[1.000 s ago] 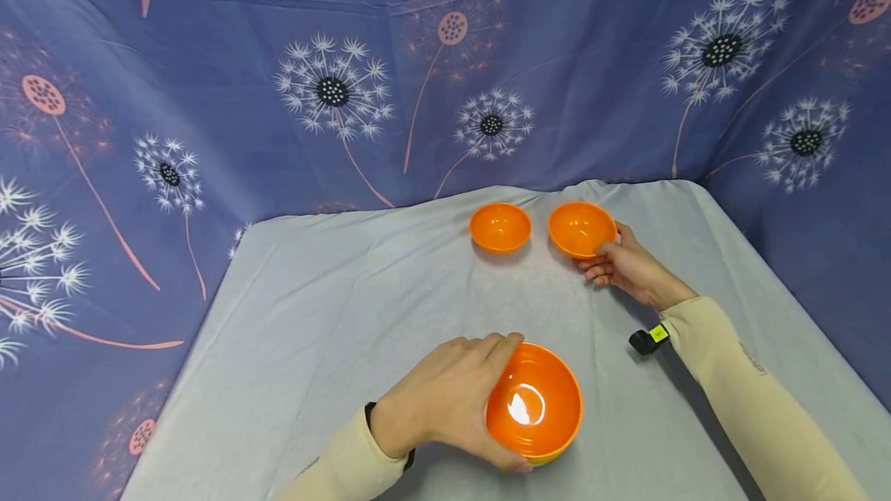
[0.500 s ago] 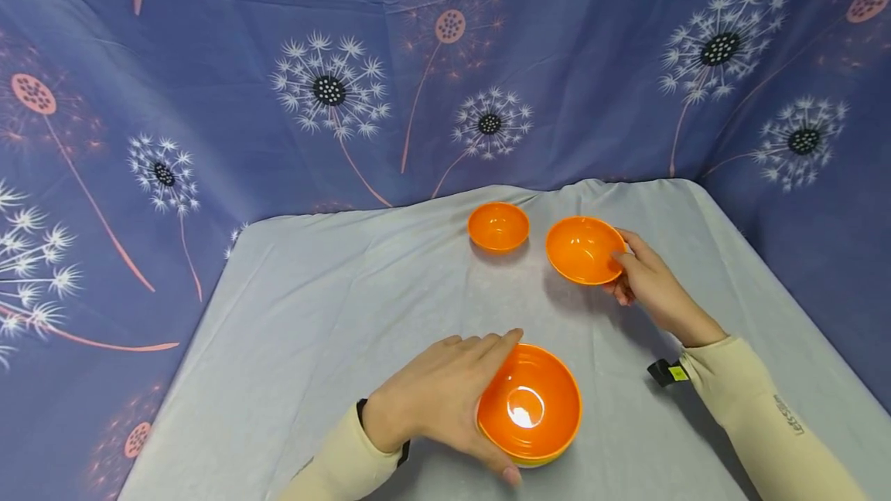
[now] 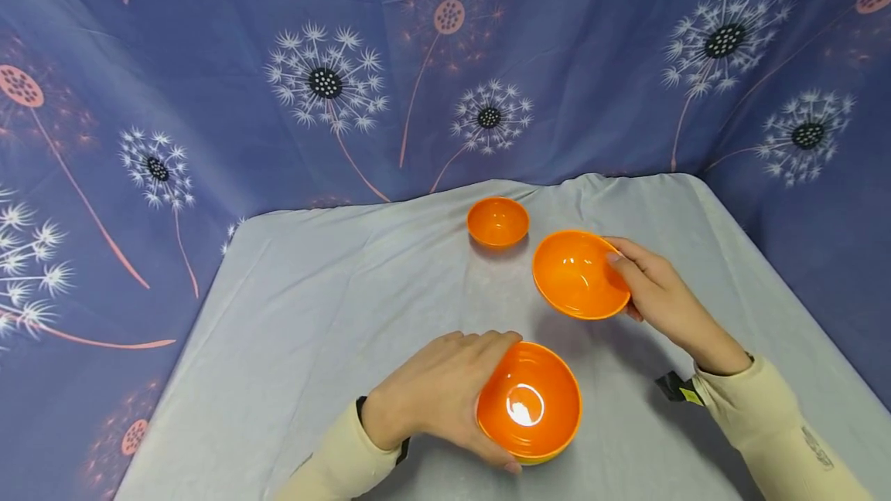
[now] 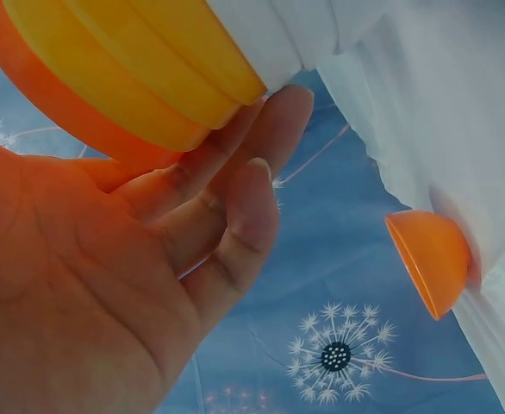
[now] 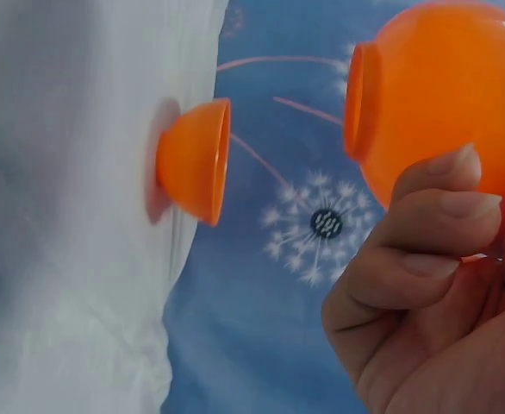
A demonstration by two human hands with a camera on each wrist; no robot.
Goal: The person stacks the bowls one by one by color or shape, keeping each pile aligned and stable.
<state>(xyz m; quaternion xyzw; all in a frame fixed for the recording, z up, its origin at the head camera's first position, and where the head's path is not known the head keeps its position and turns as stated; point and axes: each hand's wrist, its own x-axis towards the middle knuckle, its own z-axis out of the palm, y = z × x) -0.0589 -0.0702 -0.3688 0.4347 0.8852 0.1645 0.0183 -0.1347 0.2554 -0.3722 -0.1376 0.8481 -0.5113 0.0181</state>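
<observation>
My left hand [image 3: 445,400] spans the side of a large bowl [image 3: 539,408] at the table's front, thumb at the near rim and fingers round the far side. Glossy orange inside, this bowl shows stepped yellow bands on its outside [image 4: 132,69] in the left wrist view. Off to the right, my right hand [image 3: 657,292] holds a smaller orange bowl [image 3: 578,277] by its right rim, thumb inside and fingers below. That bowl is raised above the cloth and tilted; its foot shows in the right wrist view. Another small orange bowl [image 3: 497,223] stands upright at the back.
A pale grey cloth [image 3: 334,315] covers the table, slightly wrinkled toward its back edge. Behind it and at both sides hangs a blue curtain [image 3: 244,99] with a dandelion print. A black wrist strap piece [image 3: 671,386] sticks out under the right sleeve.
The right hand has lifted the small bowl from the back of the table and brought it nearer, tilting it. My left hand stays at the large bowl; the back bowl stands where it was.
</observation>
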